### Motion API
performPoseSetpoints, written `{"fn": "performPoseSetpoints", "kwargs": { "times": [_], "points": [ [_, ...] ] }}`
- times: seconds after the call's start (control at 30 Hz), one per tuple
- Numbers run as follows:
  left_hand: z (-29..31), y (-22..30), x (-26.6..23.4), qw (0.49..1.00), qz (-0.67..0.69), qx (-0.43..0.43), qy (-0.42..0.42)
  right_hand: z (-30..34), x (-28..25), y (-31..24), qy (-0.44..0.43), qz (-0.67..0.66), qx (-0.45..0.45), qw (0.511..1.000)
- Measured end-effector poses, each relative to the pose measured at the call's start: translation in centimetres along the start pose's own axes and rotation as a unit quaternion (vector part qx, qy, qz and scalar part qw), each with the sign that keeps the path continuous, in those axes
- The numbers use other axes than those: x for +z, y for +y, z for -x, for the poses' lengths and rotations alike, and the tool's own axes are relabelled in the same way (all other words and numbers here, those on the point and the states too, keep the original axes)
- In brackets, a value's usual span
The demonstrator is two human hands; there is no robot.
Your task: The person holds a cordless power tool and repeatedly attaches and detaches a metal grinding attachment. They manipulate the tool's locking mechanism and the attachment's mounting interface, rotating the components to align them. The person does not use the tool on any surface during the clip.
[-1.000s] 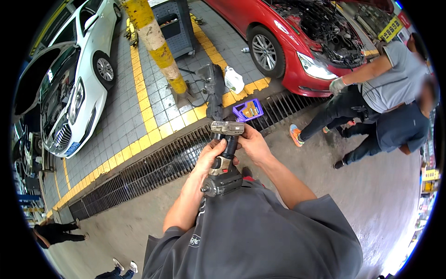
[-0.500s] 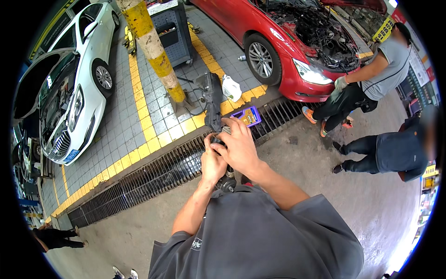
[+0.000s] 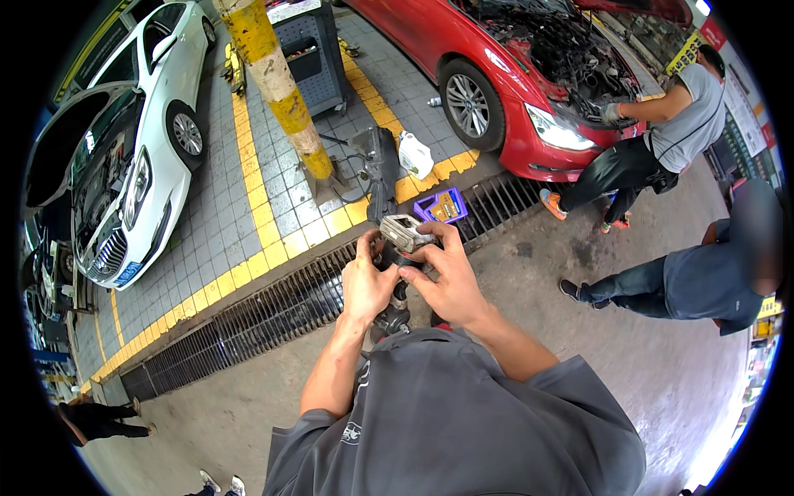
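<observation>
Over a long floor grate (image 3: 273, 310), both hands are meeting at chest height around a metal part (image 3: 403, 231). Its silvery top is showing above the fingers while a dark shaft is hanging below them, ending near the person's grey shirt (image 3: 455, 422). The left hand (image 3: 366, 283) is wrapping closed around the part's left side, and the right hand (image 3: 442, 277) is closing over its right side with the thumb lying across the top, so both are gripping it. Beyond the part, a dark cover (image 3: 382, 157) is lying on the tiles with a white jug (image 3: 414, 155) just beside it and a purple tray (image 3: 442, 205) sitting at the grate's edge. A yellow pillar (image 3: 277, 87) is standing farther back with a grey cabinet (image 3: 313, 50) near it. A white car (image 3: 132, 157) is parked to the left with its bonnet up. To the right, a red car (image 3: 504, 74) is standing with its engine bay open, and a person in grey (image 3: 662, 140) is leaning into it. Another person in blue (image 3: 703, 277) is crouching on the concrete, well apart from the hands. Nothing is coming between the hands and the part.
</observation>
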State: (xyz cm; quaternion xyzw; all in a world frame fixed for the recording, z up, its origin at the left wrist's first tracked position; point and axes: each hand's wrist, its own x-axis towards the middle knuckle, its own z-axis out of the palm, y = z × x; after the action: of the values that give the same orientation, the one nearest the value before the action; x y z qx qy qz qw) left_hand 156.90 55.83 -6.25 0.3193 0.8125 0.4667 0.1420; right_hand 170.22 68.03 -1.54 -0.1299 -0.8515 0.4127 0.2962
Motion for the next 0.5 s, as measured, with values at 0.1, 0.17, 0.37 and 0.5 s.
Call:
{"fn": "performPoseSetpoints", "kwargs": {
  "times": [0.1,0.17,0.37,0.5],
  "points": [
    [-0.5,1.9,-0.7,1.000,0.001,-0.017,0.011,0.9,0.0,0.2,0.032,-0.120,0.074,0.989],
    [-0.8,1.9,-0.9,1.000,-0.010,0.000,0.001,0.8,-0.5,0.3,0.042,-0.113,0.073,0.990],
    [-0.9,2.5,-1.4,0.995,0.089,-0.019,-0.040,1.6,-0.6,3.4,0.061,-0.116,0.137,0.982],
    [-1.4,3.1,-1.9,0.961,0.244,-0.076,-0.109,1.0,-1.0,3.5,0.062,-0.132,0.173,0.974]
  ]
}}
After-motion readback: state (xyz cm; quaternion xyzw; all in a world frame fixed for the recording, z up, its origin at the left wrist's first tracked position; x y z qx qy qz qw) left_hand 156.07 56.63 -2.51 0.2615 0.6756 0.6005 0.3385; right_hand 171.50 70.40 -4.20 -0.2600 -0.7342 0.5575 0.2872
